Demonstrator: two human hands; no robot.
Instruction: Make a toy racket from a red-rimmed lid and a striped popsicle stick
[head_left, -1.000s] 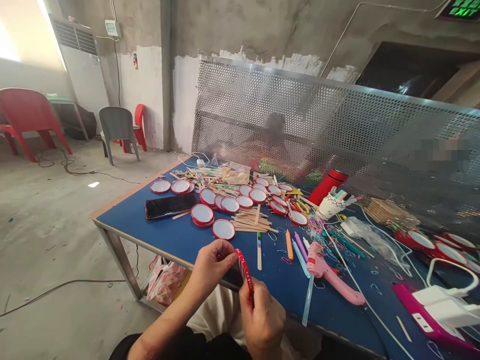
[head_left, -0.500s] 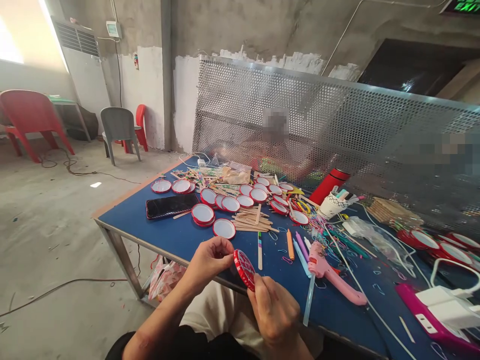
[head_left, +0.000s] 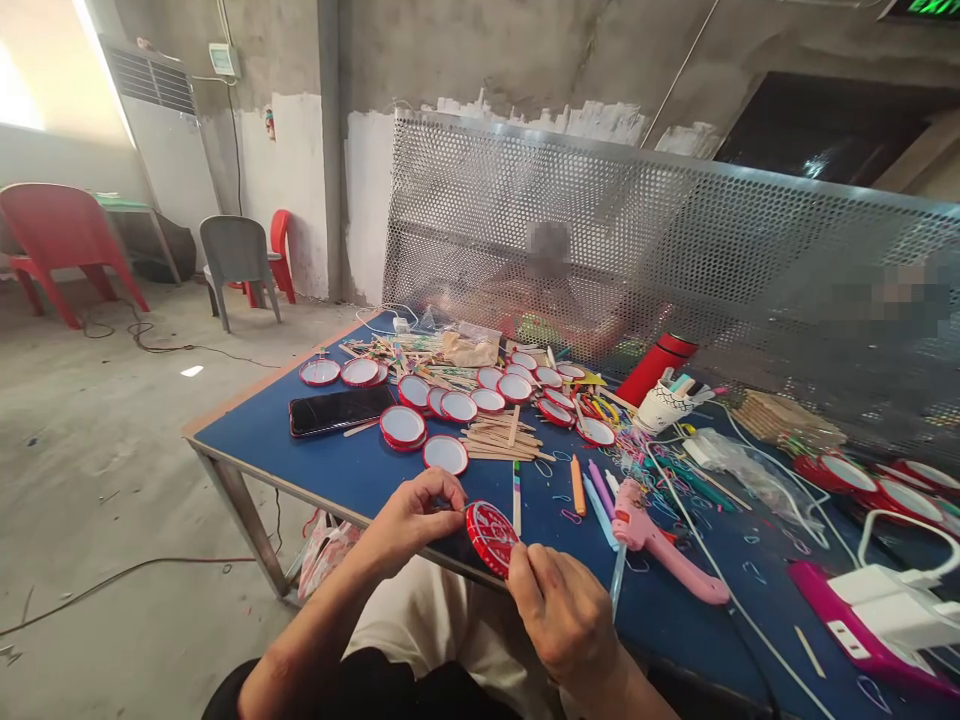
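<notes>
A round red lid with a white printed pattern (head_left: 491, 538) is held tilted above the front edge of the table, its printed face toward me. My right hand (head_left: 562, 610) grips its right edge between thumb and fingers. At its left edge is my left hand (head_left: 424, 515), thumb and forefinger pinched together. Whether those tips touch the rim or hold something tiny cannot be made out. Just beyond, a white-faced lid with a red rim (head_left: 445, 455) lies on the table. A craft stick with coloured bands (head_left: 517, 495) lies behind the held lid.
On the blue table (head_left: 255, 430) are a phone (head_left: 341, 411), wooden sticks (head_left: 499, 440), a pink glue gun (head_left: 667, 555), pens (head_left: 577, 485), a pen cup (head_left: 664, 408), a red bottle (head_left: 656, 368) and a magenta power strip (head_left: 847, 630). A perforated metal panel (head_left: 480, 200) stands behind.
The red lid has been turned so more of its printed face shows. My right hand has shifted slightly right along with its edge; my left hand stays pinched at the left edge.
</notes>
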